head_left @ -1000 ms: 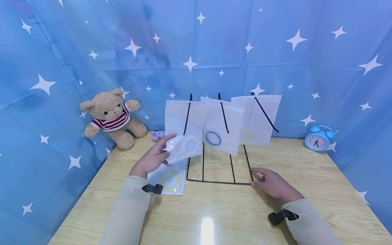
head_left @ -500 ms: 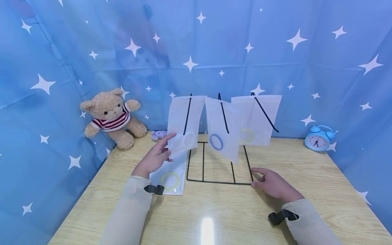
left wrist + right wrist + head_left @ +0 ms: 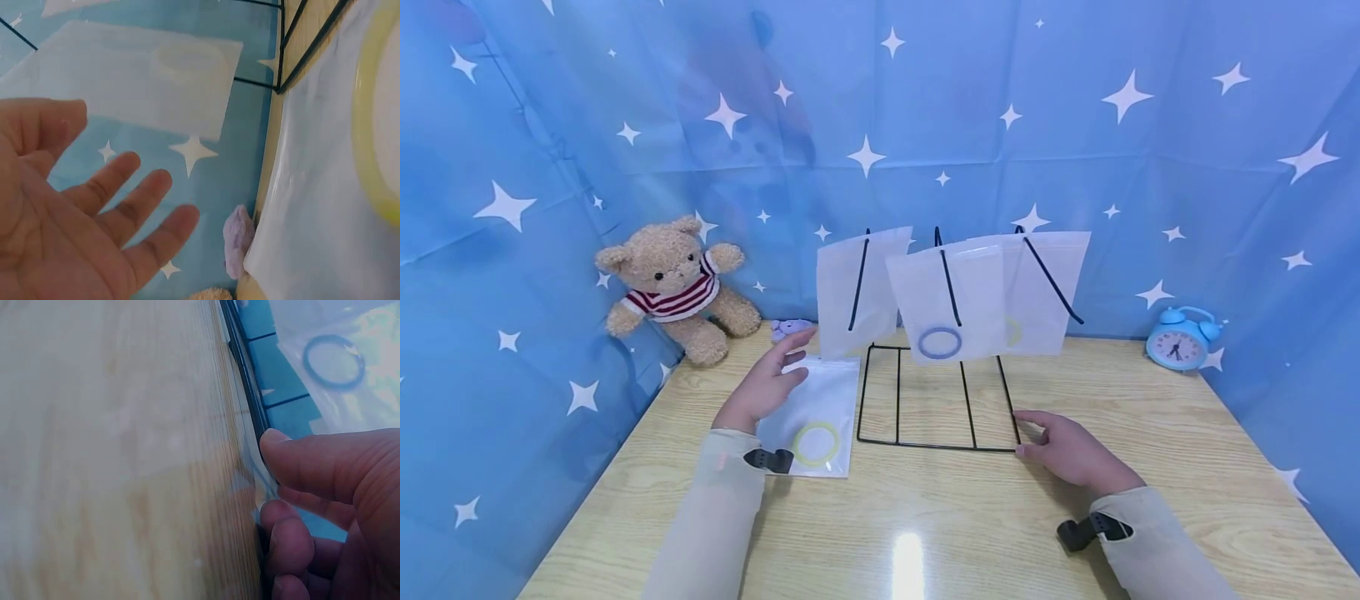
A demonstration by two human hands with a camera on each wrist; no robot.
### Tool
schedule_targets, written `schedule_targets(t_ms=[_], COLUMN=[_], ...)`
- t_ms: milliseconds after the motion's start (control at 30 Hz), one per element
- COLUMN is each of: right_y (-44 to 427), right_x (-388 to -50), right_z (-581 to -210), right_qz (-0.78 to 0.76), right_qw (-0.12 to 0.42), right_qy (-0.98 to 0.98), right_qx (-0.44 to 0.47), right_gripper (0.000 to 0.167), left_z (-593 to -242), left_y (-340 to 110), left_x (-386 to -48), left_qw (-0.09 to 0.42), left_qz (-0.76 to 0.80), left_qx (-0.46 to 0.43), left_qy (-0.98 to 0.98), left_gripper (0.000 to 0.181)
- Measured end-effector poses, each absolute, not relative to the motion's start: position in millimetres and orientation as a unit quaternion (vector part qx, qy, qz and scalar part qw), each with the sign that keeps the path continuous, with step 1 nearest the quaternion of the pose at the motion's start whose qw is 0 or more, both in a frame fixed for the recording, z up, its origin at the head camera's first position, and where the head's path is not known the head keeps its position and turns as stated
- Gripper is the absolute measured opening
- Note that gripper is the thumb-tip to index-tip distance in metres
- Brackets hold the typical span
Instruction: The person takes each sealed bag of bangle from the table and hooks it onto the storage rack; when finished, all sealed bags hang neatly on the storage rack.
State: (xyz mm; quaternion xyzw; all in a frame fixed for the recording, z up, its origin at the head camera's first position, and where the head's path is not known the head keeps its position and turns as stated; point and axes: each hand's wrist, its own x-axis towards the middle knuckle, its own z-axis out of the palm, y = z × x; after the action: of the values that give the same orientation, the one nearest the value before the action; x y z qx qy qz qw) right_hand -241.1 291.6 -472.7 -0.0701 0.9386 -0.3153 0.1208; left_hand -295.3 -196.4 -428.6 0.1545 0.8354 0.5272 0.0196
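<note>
A black wire rack (image 3: 925,445) stands on the table with three clear zip bags hanging from its hooks. My right hand (image 3: 1070,447) pinches the rack's front right corner between thumb and fingers. My left hand (image 3: 765,389), fingers spread and holding nothing, is just left of the left hanging bag (image 3: 838,292), apart from it. That bag is turned at an angle; a pale ring (image 3: 159,59) shows faintly inside it. The middle bag (image 3: 917,292) holds a blue ring (image 3: 921,342) and partly covers the right bag (image 3: 1045,325). Under my left hand lies another bag (image 3: 782,425) with a yellow ring (image 3: 838,442).
A teddy bear (image 3: 673,283) in a striped shirt sits at the back left. Near it lies a small purple plush toy (image 3: 786,328). A blue alarm clock (image 3: 1180,343) stands at the back right. Behind the table hangs a blue star-patterned curtain (image 3: 940,100).
The left bag has swung away from my left hand and twisted on its hook. The middle bag has swung round too. My left hand has drawn back slightly left; my right hand stays put.
</note>
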Motion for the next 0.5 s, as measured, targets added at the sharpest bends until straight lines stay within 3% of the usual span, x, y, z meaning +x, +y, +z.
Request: schedule_targets(t_ms=[233, 500], right_y=[292.0, 291.3], right_x=[-241.6, -240.7], right_z=[-473.8, -471.1], right_qz=[-0.312, -0.314], right_qw=[0.121, 0.122], right_qy=[0.940, 0.939], right_qx=[-0.072, -0.072], right_gripper=[0.068, 0.068], left_z=[-430.4, -435.3], left_y=[-210.5, -225.4], left_x=[-295.2, -296.5], left_qw=[0.035, 0.090], left_qz=[0.494, 0.452], left_qx=[0.094, 0.056], left_qy=[0.864, 0.886], left_gripper=[0.062, 0.064])
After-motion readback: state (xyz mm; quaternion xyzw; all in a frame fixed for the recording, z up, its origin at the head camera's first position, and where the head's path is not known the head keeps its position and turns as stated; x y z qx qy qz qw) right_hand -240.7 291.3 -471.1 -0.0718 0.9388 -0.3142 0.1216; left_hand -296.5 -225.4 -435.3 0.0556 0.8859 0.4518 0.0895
